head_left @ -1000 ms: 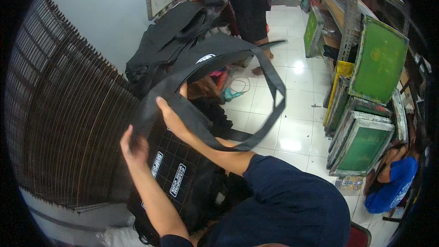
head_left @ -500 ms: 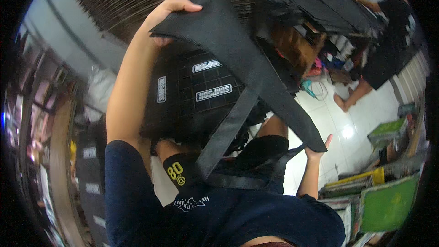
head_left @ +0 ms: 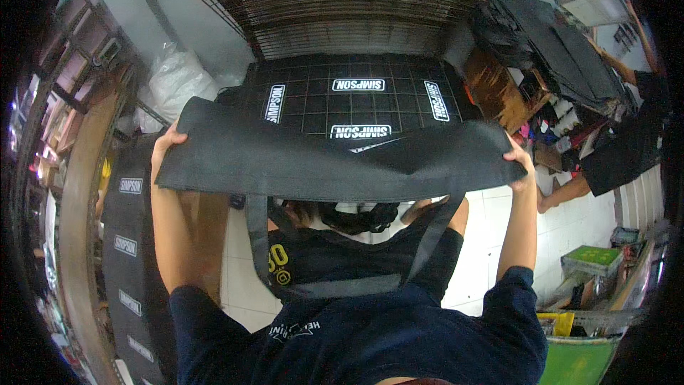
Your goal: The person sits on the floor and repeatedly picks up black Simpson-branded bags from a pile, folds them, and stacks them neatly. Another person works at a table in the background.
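Observation:
Stretched between my two hands is a black fabric tote bag (head_left: 299,164), its top edge with the strap handles (head_left: 258,242) hanging toward my lap. At the bag's left end my left hand (head_left: 169,144) is closed on the fabric, and my right hand (head_left: 520,162) grips the opposite end. Part of a white print shows in a fold of the fabric. Just beyond the bag lies a wire rack shelf (head_left: 320,103) over black fabric with white printed labels; the bag covers its near edge.
Raised wire racks (head_left: 342,0) stand at the back. On the left are a clear plastic bundle (head_left: 182,82) and a row of printed black pieces (head_left: 125,217). Black bags (head_left: 527,36) lie piled at the far right, near another person (head_left: 620,164). Green-and-wood frames (head_left: 591,260) stand at the right.
The bag has swung from a slanted position to level across my front. My left hand has come down and left, my right hand has risen. My view has turned toward the rack.

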### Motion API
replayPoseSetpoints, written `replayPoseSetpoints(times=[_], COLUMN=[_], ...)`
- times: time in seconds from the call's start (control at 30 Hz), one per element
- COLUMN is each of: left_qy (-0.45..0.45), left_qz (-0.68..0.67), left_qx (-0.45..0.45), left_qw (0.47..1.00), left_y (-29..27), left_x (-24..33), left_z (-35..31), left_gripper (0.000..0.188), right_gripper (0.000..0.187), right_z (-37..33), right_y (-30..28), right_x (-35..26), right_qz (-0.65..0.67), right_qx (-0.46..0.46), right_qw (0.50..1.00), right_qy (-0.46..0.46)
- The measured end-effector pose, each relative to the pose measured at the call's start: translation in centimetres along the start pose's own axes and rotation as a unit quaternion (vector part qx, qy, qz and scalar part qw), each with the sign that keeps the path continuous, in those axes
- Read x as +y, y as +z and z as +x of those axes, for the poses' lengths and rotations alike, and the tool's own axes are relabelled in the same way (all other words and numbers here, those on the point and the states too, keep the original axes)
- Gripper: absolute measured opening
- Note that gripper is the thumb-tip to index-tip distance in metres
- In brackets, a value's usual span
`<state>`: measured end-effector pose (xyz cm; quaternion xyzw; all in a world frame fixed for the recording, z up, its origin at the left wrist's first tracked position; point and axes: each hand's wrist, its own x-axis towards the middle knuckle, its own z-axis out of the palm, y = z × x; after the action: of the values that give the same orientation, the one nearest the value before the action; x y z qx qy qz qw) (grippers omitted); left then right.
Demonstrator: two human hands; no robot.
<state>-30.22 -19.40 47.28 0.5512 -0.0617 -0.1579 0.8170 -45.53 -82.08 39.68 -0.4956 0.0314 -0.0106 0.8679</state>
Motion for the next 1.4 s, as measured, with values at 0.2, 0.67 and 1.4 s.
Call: replayPoseSetpoints(times=[0.2,0.67,1.4], left_qy=[0.104,-0.079,-0.033], left_qz=[-0.044,0.114,0.559], left_qx=[0.071,0.113,0.245], left_qw=[0.991,0.984,0.792], left_y=[-0.2,-8.7,-21.3], left_x=[-0.8,-15.1,-36.0], left_z=[-1.6,13.4,38.1], left_gripper=[0.078,0.076,0.047], right_gripper=[0.086,0.082,0.052], right_z=[4.8,15.0,36.4], right_y=[2.3,-6.6,-21.0], right_x=[-3.4,8.0,28.7], right_qz=[-0.069,-0.241,-0.391], right_qx=[0.016,0.146,0.313], right_qw=[0.996,0.955,0.865], right_qy=[-0.059,0.091,0.033])
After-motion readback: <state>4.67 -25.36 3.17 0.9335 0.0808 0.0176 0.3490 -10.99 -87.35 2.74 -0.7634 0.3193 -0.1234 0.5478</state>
